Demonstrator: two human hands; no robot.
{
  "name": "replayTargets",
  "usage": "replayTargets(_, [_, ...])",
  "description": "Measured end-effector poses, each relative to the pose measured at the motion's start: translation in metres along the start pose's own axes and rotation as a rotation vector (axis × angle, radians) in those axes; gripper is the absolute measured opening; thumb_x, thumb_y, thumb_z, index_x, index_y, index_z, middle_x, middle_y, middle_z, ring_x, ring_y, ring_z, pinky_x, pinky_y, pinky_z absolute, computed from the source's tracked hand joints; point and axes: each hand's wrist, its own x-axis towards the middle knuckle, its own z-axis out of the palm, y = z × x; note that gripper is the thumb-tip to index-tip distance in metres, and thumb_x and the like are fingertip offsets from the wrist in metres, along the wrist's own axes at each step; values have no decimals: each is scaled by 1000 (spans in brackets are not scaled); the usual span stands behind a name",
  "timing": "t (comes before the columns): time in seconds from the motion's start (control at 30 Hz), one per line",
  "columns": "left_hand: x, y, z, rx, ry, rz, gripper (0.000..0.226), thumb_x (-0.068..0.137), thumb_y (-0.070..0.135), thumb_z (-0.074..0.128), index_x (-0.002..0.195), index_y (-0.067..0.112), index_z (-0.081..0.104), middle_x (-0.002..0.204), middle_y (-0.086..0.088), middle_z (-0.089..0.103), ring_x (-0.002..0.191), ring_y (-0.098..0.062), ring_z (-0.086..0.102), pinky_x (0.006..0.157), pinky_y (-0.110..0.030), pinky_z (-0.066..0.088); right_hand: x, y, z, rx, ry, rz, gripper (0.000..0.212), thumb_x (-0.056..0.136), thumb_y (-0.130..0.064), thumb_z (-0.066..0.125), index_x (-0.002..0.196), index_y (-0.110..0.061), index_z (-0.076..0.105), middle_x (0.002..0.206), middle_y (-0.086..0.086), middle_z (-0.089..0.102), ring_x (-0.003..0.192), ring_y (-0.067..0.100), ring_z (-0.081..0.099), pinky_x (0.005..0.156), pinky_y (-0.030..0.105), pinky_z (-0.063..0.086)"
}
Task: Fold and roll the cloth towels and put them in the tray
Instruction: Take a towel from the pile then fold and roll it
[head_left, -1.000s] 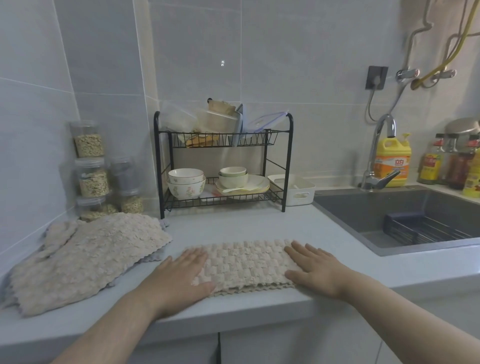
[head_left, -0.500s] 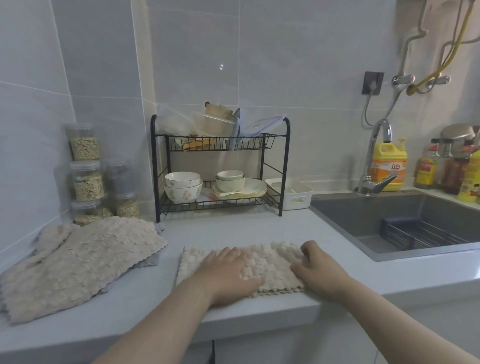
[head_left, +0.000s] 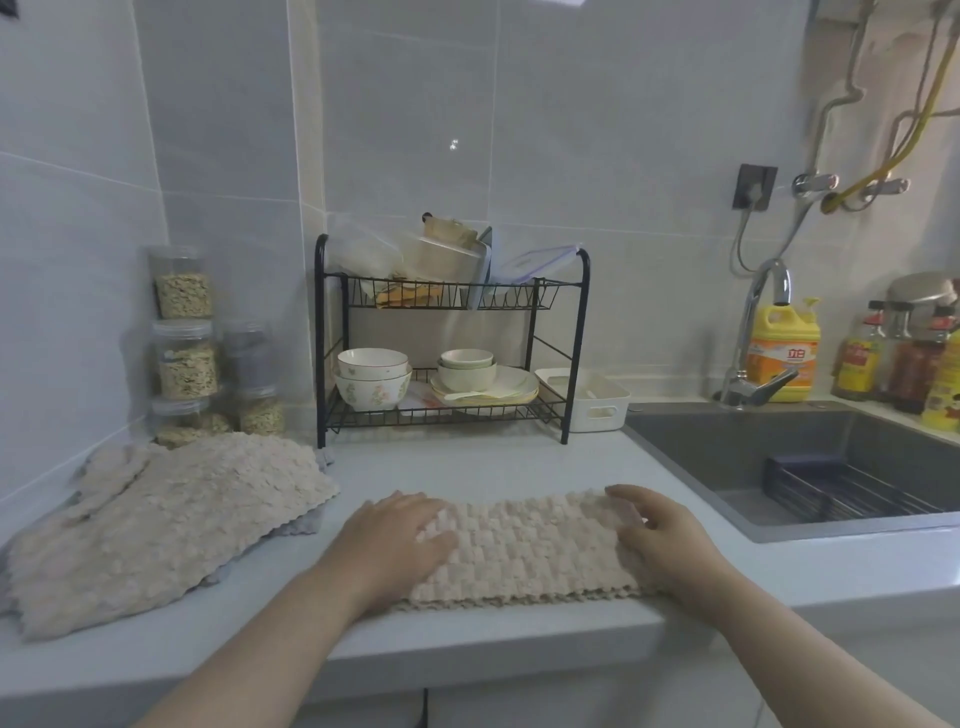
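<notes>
A folded beige waffle towel (head_left: 530, 551) lies flat along the counter's front edge. My left hand (head_left: 395, 545) rests palm down on its left end, fingers straight. My right hand (head_left: 660, 540) lies on the right end, with its fingers spread over the towel's top and its thumb on the cloth. A pile of unfolded beige towels (head_left: 156, 519) sits on the counter at the left. The white tray (head_left: 597, 410) stands at the back, just right of the black dish rack.
The black dish rack (head_left: 452, 358) with bowls and plates stands at the back wall. Clear jars (head_left: 184, 332) are stacked in the left corner. The dark sink (head_left: 810, 467) with faucet and yellow detergent bottle (head_left: 784, 353) is at the right.
My left hand slid from the towel's middle back to its left end. My right hand's fingers stretched out over the right end. The towel lies longer and flatter.
</notes>
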Motion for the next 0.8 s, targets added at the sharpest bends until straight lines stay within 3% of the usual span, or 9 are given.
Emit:
replayTargets(0.1, [-14, -19, 4, -149, 22, -41, 60, 88, 60, 47, 143, 39, 36, 156, 14, 23, 143, -8, 22, 116, -32, 19, 1, -1, 1, 69, -31, 83, 40, 89, 10, 42, 117, -7, 64, 71, 18, 58, 49, 21, 46, 39, 22, 35])
replayTargets(0.23, [-11, -15, 2, -289, 91, -96, 52, 87, 49, 56, 136, 32, 49, 149, 14, 34, 129, -4, 39, 102, -23, 31, 2, -14, 1, -56, -49, 132, 45, 86, 10, 45, 124, -9, 61, 103, 20, 66, 72, 38, 67, 52, 41, 54])
replayTargets(0.27, [-10, -15, 1, -297, 89, -101, 51, 88, 47, 55, 136, 30, 49, 147, 15, 37, 128, -4, 40, 101, -23, 32, 4, -20, -2, -92, -62, 138, 47, 86, 10, 45, 127, -11, 59, 110, 18, 64, 71, 32, 70, 52, 39, 56])
replayTargets(0.33, [-9, -18, 3, -337, 105, -119, 50, 88, 44, 53, 136, 29, 49, 143, 14, 43, 123, -6, 45, 103, -26, 36, 12, -31, -8, -155, -100, 132, 52, 85, 8, 46, 132, -13, 54, 108, 15, 63, 48, 18, 61, 41, 27, 45])
replayTargets(0.37, [-8, -19, 3, -371, 121, -142, 48, 89, 42, 52, 135, 29, 49, 140, 13, 46, 119, -6, 47, 100, -28, 39, 17, -38, -11, -193, -118, 120, 54, 84, 6, 46, 134, -14, 51, 107, 15, 62, 52, 19, 59, 43, 27, 43])
replayTargets(0.47, [-9, -19, 0, -460, 151, -222, 43, 91, 36, 49, 133, 26, 51, 131, 8, 53, 112, -10, 51, 93, -30, 43, 26, -64, -13, -290, -153, 74, 54, 82, 3, 51, 134, -12, 50, 122, 17, 55, 93, 35, 61, 73, 46, 54])
replayTargets(0.53, [-8, -20, -1, -488, 169, -240, 38, 91, 29, 48, 127, 25, 56, 121, 7, 58, 102, -10, 54, 92, -33, 47, 28, -84, -5, -339, -186, 32, 58, 79, 2, 55, 135, -14, 50, 132, 14, 51, 110, 35, 55, 90, 44, 52])
replayTargets(0.67, [-10, -19, -2, -479, 140, -222, 41, 88, 20, 48, 128, 24, 57, 128, 5, 58, 111, -10, 55, 96, -28, 45, 24, -119, 30, -516, -256, -32, 57, 76, -1, 55, 131, -13, 49, 133, 18, 52, 99, 33, 61, 69, 34, 47])
replayTargets(0.8, [-10, -20, -2, -450, 116, -199, 46, 85, 18, 50, 130, 24, 57, 131, 5, 58, 117, -10, 53, 99, -27, 43, 13, -142, 74, -666, -355, -85, 54, 80, -4, 59, 133, -11, 48, 119, 18, 60, 82, 29, 63, 67, 33, 50])
